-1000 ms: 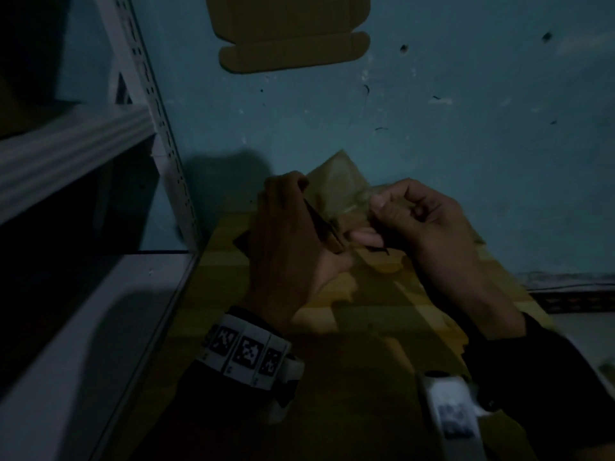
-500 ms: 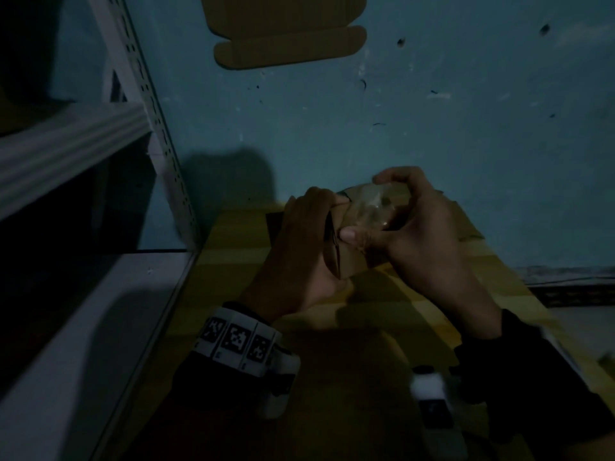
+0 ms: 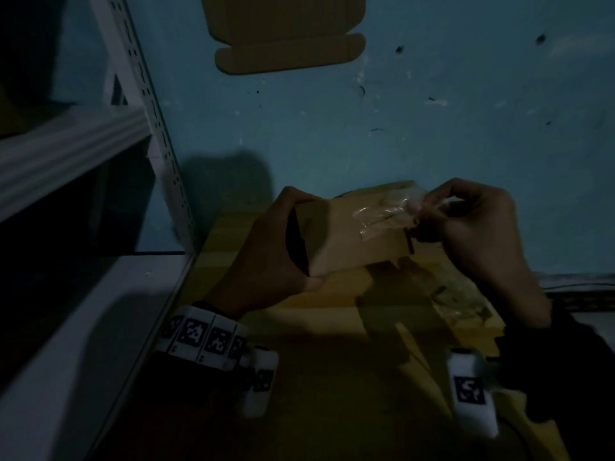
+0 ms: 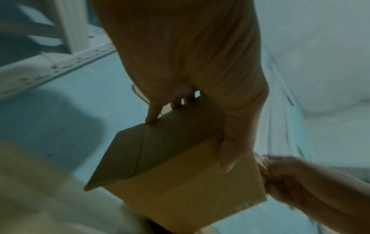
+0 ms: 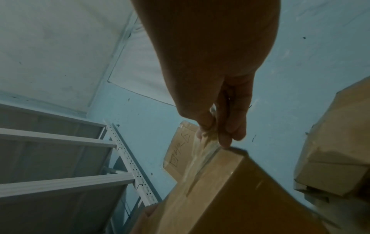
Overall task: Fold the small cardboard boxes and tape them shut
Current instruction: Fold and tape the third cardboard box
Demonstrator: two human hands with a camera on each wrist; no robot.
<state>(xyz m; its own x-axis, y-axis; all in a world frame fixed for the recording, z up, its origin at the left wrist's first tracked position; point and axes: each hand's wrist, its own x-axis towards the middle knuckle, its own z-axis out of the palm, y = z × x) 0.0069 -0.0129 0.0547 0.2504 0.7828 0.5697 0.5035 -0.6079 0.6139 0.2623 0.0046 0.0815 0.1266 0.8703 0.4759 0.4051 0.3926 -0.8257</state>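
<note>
A small brown cardboard box (image 3: 346, 237) is held up in front of me in dim light. My left hand (image 3: 276, 247) grips its left end, thumb underneath and fingers over the far edge; the left wrist view shows the box (image 4: 180, 182) under that left hand (image 4: 200, 95). A strip of clear tape (image 3: 382, 216) lies across the top of the box. My right hand (image 3: 472, 224) pinches the tape's free right end just past the box's right edge. In the right wrist view the right hand (image 5: 218, 131) pinches the tape (image 5: 200, 156) above the box corner (image 5: 230, 190).
A white metal shelf rack (image 3: 83, 161) stands close on the left. The blue wall (image 3: 432, 111) is straight ahead with a flat cardboard blank (image 3: 286, 31) against it. Yellowish flattened cardboard (image 3: 299, 311) lies under my hands. A folded box (image 5: 336, 150) is at the right.
The box has turned from a half-folded sheet held between both hands to a closed shape. My right hand moved rightwards, drawing the tape end out over the box's top.
</note>
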